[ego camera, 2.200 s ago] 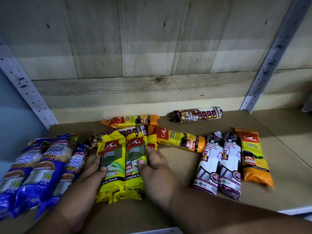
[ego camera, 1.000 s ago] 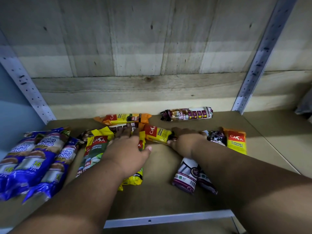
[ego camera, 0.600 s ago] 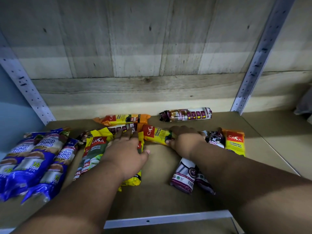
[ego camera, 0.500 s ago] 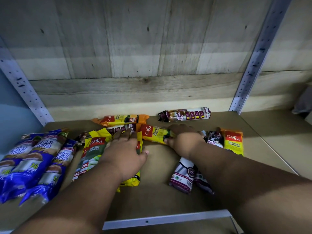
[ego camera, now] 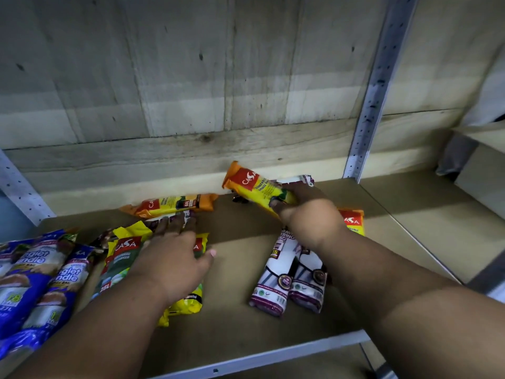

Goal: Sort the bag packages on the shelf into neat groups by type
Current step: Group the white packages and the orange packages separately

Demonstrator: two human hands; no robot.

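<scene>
Item: orange-yellow CASA pack, red logo, tilted, lifted off shelf; my right hand clamped on it. My left hand lay flat, fingers spread, on yellow packs.

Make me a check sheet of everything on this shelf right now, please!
Surface: brown shelf board, packages spread across it.
Job's things: blue packages far left; yellow packages beside them; white-purple packages right; orange package lying at back.
Clutter: nothing seen.
Hands: left hand flat on the yellow packages; right hand holds a lifted orange package.
Cables: nothing seen.
Surroundings: wooden back wall, metal upright.
</scene>
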